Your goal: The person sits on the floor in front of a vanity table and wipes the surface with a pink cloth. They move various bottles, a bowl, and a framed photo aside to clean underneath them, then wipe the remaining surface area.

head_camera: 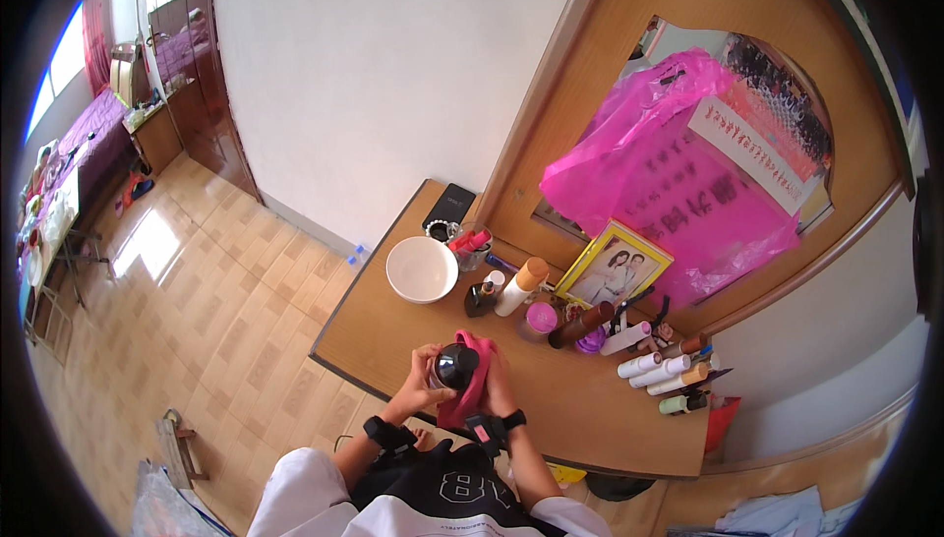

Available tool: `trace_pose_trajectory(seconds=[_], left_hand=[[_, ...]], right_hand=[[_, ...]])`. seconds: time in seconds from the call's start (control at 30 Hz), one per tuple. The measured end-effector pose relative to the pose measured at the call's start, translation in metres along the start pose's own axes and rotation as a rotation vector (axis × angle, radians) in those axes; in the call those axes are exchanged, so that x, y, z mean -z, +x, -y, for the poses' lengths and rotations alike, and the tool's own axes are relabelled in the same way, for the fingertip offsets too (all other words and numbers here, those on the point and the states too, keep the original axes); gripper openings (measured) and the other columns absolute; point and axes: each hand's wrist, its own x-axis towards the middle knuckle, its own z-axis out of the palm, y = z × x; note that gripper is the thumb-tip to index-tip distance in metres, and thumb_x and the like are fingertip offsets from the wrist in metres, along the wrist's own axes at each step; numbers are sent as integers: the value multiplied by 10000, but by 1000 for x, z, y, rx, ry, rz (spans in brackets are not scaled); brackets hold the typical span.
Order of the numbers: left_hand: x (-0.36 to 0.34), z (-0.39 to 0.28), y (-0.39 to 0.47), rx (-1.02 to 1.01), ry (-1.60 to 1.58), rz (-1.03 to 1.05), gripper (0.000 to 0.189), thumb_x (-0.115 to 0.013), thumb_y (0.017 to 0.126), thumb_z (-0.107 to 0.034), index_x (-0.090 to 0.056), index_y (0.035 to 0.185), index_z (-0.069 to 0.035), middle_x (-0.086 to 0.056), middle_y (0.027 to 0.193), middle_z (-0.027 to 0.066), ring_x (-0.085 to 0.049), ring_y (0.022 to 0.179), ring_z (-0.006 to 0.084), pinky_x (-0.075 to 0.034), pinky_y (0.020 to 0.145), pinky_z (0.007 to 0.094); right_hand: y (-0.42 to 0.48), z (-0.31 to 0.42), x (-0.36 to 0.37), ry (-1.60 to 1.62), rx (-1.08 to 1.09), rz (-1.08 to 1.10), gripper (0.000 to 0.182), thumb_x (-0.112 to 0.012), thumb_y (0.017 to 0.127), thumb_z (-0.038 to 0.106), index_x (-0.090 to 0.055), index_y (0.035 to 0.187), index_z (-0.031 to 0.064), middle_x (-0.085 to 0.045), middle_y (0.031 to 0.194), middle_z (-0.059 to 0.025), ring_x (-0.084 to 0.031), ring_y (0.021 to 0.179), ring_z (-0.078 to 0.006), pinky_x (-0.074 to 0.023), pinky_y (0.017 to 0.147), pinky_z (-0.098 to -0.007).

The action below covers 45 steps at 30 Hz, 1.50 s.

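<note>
My left hand (422, 383) grips a bottle with a glossy black top (451, 366) above the front part of the wooden dressing table. A pink-red cloth (476, 382) lies against the bottle's right side, and my right hand (499, 380) presses it there. Most of the bottle's body is hidden by my fingers and the cloth. Beyond my hands stand a white bowl (422, 269), a small dark bottle (480, 299) and a white bottle with an orange-brown cap (522, 286). A pink-lidded jar (540, 319) is just right of these.
A yellow-framed photo (616, 264) leans near the mirror, which a pink plastic bag (664, 175) partly covers. Several cosmetic bottles (658, 371) crowd the table's right end. A black phone (450, 205) lies at the far left corner. On the floor stands a small wooden stool (177, 448).
</note>
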Motion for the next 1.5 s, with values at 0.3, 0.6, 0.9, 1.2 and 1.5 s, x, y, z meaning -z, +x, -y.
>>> trace_pose_trajectory(seconds=[0.3,0.6,0.9,1.2,1.5], left_hand=[[12,-45,22,150,514,183,774,-635,667,-142,-168,1277,-44,-280,1229,159,-240,1178,271,-189,976,326],[-2,-60,26,131,574,-56,786,-753,538,-169,-296,1152,7,-425,1090,157,-427,1027,232,-336,888,307],[53,-63,25,71,736,-309,742,-729,559,-92,-304,1161,-9,-447,1070,148,-437,1009,242,-347,864,320],[-18,-67,15,-179,907,-381,584,-496,763,-97,-185,1250,-13,-143,1315,169,-148,1222,294,-109,989,388],[-160,32,40,-102,1039,835,498,-526,709,-183,-387,1151,1,-331,1236,161,-267,1173,313,-248,945,407]], right_hand=[[-15,15,-8,-112,179,-40,322,-344,865,185,-408,1146,40,-475,1101,-85,-411,1055,-199,-263,919,-269],[-11,-14,-12,-57,74,-82,280,-396,839,175,-474,1081,59,-487,1104,-95,-437,1037,-214,-312,887,-288],[-82,-9,107,-777,79,-620,337,-399,849,286,-452,986,-17,-520,815,-243,-518,781,-354,-393,671,-386],[-147,35,172,-1143,179,-797,310,-498,777,163,-493,1058,31,-516,1000,-183,-488,918,-326,-385,789,-370],[-120,24,170,-1321,345,-108,484,-533,732,298,-421,1156,96,-427,1161,-108,-387,1079,-259,-324,865,-416]])
